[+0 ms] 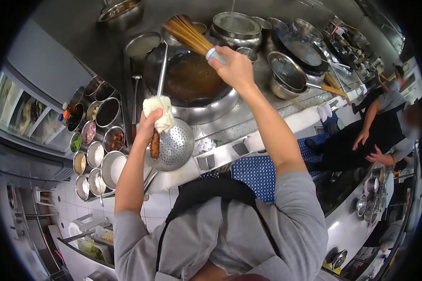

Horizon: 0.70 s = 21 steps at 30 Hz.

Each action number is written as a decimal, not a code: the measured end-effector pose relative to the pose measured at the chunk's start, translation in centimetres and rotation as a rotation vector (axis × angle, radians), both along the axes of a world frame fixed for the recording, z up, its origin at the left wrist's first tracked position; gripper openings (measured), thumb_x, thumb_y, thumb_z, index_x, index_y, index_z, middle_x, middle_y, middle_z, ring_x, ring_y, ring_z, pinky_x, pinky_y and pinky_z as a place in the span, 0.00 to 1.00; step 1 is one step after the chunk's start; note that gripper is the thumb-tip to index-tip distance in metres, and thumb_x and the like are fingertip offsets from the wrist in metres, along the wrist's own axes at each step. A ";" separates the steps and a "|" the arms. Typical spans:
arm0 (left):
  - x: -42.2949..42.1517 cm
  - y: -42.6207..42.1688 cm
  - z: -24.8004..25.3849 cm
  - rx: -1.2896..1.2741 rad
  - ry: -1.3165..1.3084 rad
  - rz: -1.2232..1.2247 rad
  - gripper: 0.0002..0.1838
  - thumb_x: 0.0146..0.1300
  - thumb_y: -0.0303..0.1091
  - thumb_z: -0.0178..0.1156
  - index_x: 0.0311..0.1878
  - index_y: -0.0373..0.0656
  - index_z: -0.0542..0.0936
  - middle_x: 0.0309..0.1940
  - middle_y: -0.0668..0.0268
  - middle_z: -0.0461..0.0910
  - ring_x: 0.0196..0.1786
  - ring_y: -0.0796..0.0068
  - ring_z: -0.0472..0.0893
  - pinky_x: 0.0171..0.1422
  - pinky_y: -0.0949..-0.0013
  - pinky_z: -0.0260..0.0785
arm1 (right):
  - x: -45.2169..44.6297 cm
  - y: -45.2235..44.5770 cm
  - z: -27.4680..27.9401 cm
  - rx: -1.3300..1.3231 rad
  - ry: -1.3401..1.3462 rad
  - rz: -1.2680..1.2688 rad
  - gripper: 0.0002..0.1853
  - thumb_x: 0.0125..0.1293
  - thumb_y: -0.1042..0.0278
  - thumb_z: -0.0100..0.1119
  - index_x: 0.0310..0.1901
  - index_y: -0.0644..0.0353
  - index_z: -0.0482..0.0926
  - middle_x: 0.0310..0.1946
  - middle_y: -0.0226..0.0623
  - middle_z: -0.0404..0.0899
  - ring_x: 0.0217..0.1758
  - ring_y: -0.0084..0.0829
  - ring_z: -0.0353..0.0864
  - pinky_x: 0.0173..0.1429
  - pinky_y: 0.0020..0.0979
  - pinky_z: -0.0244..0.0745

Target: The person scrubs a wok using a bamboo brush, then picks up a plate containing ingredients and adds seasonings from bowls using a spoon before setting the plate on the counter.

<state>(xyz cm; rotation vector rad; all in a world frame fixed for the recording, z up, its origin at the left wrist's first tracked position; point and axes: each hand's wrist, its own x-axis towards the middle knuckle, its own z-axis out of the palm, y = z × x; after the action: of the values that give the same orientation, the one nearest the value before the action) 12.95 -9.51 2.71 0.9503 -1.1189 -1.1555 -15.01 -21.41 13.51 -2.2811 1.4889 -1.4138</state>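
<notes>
Gripping the pale wrapped end of a bundled brush of thin tan sticks (pixel 190 35), your right hand (pixel 233 65) is closed firmly around it, with the bristles fanning up and to the left. The brush is above the far part of a large black round wok (pixel 153 68), which has shallow brown liquid (pixel 197 77) in it and sits in a broad silver metal ring (pixel 206 114).

Your left hand (pixel 148 126) is closed too, clasping a folded off-white cloth (pixel 160 112) around a long-handled utensil with a slim silver metal shaft (pixel 163 70). Its brown wooden handle end (pixel 154 146) sticks out below your fingers, while the shaft runs up across the wok's left side; you cannot tell what its far end looks like.

Just below the wok, beside that wooden end, is a round silver perforated strainer (pixel 179 144) at the near edge of the metal bench (pixel 215 139). To your left stand rows of round containers, among them a silver bowl of white contents (pixel 113 168). On your right, a dark fine-mesh strainer with a wooden handle (pixel 286 70) rests on a steel pot (pixel 284 91).
</notes>
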 end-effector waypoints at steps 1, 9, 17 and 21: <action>-0.5 0.1 0.0 -0.010 0.010 0.031 0.24 0.63 0.42 0.64 0.55 0.33 0.78 0.40 0.62 0.83 0.38 0.75 0.84 0.41 0.72 0.77 | 0.4 -0.8 -0.5 0.078 0.198 -0.017 0.18 0.58 0.54 0.69 0.49 0.50 0.87 0.36 0.49 0.87 0.42 0.52 0.87 0.49 0.47 0.81; -2.2 -1.5 2.0 0.284 -0.697 0.060 0.24 0.62 0.49 0.65 0.49 0.37 0.83 0.32 0.62 0.85 0.31 0.78 0.82 0.33 0.69 0.74 | -1.0 -2.0 -0.3 0.240 0.453 -0.126 0.21 0.58 0.54 0.70 0.53 0.45 0.86 0.41 0.44 0.88 0.48 0.47 0.87 0.54 0.44 0.81; -1.8 -3.7 2.1 0.554 0.115 -0.161 0.22 0.69 0.52 0.62 0.46 0.38 0.79 0.28 0.67 0.82 0.25 0.79 0.79 0.22 0.77 0.70 | -1.0 -4.4 -5.2 0.247 0.452 -0.072 0.17 0.56 0.57 0.69 0.47 0.50 0.88 0.38 0.47 0.88 0.44 0.47 0.88 0.51 0.44 0.83; -3.2 -3.1 2.5 0.497 0.932 -0.382 0.20 0.72 0.52 0.56 0.47 0.43 0.79 0.32 0.61 0.78 0.21 0.79 0.71 0.20 0.80 0.68 | 1.0 -5.8 -6.2 0.277 0.664 0.119 0.16 0.55 0.62 0.68 0.46 0.51 0.87 0.42 0.47 0.88 0.47 0.46 0.88 0.54 0.43 0.83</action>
<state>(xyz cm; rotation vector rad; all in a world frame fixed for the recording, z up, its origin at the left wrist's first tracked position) 9.72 -12.63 5.24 0.4274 -0.2430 -1.9649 -14.00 -27.17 7.27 -2.7166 1.5161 -0.3799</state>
